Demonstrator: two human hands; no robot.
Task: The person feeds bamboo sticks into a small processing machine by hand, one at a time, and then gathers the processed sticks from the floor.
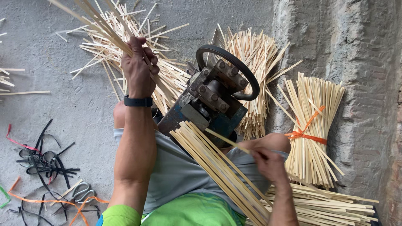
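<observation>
Left hand (139,69) grips bamboo strips (100,25), tips cropped; right hand (268,163) pinches one strip (226,140).

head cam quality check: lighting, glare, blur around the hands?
Head view: soft, even daylight, no glare, only faint shadows on the concrete floor. Left hand gripping bamboo strips is sharp; right hand feeding a strip into the machine is slightly motion-blurred. Tied bundle is crisp.

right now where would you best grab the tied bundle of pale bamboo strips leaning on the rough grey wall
Grip the tied bundle of pale bamboo strips at its waist, around the orange band, coming from the open left side. There the strips are cinched tight; above and below they fan out loosely, and the rough grey wall blocks the right.
</observation>
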